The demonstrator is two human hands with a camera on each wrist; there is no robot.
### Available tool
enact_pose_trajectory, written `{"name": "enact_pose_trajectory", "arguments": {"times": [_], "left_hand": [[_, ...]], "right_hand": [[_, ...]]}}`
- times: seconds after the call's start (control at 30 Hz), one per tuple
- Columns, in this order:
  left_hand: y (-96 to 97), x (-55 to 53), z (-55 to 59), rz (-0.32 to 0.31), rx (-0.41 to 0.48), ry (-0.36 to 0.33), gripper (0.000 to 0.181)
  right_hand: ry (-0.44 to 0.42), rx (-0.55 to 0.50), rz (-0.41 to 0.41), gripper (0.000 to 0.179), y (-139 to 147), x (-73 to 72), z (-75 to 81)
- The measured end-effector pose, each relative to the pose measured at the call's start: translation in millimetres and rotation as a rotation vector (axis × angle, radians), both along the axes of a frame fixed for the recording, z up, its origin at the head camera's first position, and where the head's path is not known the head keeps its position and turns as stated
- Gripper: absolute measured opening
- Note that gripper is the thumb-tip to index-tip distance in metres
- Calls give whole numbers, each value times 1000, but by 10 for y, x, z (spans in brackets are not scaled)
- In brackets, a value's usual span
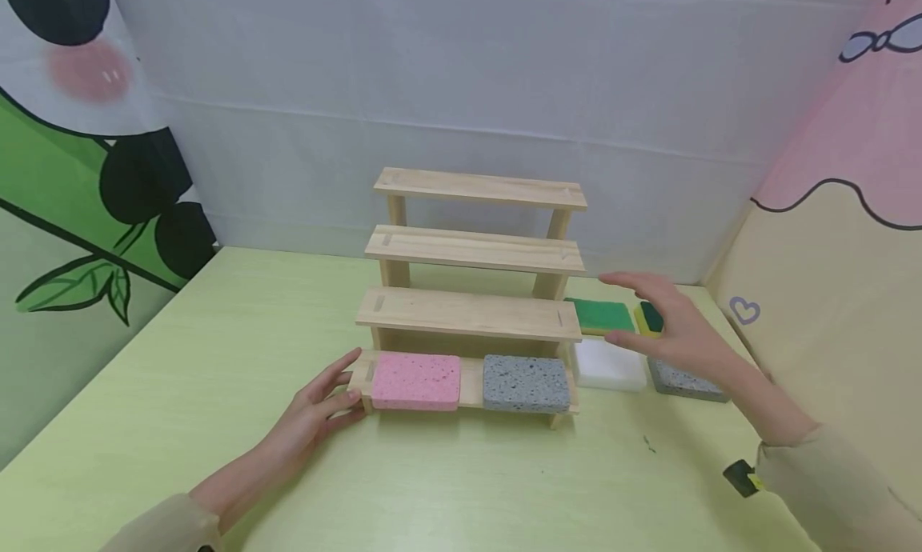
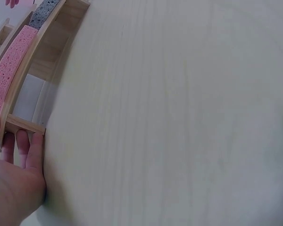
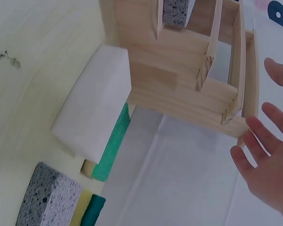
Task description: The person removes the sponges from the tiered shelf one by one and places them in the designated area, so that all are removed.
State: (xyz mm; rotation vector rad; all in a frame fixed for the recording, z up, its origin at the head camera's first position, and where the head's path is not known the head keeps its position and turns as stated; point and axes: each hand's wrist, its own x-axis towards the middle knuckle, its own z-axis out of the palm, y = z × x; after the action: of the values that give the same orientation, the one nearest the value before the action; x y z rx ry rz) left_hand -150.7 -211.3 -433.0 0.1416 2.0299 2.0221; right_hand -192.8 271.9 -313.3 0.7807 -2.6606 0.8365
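A stepped wooden rack [image 1: 468, 312] with several tiers stands on the table. Its lowest step carries a pink sponge [image 1: 416, 381] on the left and a grey speckled sponge [image 1: 526, 383] on the right. My left hand [image 1: 317, 404] holds the left end of that step, thumb at the board's edge and fingers [image 2: 22, 146] against the leg below. My right hand [image 1: 677, 328] hovers right of the rack, fingers spread, holding nothing. Near it lie a white sponge [image 1: 609, 366], a green-topped sponge [image 1: 601, 315], a dark green and yellow sponge [image 1: 650, 318] and a second grey sponge [image 1: 684, 382], partly hidden.
The upper steps [image 1: 479, 188] of the rack bear nothing. White cloth [image 1: 461, 72] hangs behind the table [image 1: 180, 392]. Printed panels rise at left and right. A small black and yellow object [image 1: 742, 478] lies by the right sleeve.
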Motion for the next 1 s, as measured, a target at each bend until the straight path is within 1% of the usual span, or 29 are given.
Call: {"name": "enact_pose_trajectory", "arguments": {"times": [0.17,0.4,0.5,0.8,1.0], "left_hand": [[4,0,-2,2,3,-8,69],[4,4,-1,5,17,-9,69],[-5,6,-9,1,19,-6,70],[-33,-28,-51,-18,27,4,73],[-51,-57,-22,-39,18,12,74]], "right_hand": [[13,-14,48,72,-231,19,5],[32,-59,109,70,-556,21,-57],[23,-77,135,68,-699,21,-81],[-9,-67,186,70,-1041,58,-131],[-56,-69,244,68,-1194,93,-172]]}}
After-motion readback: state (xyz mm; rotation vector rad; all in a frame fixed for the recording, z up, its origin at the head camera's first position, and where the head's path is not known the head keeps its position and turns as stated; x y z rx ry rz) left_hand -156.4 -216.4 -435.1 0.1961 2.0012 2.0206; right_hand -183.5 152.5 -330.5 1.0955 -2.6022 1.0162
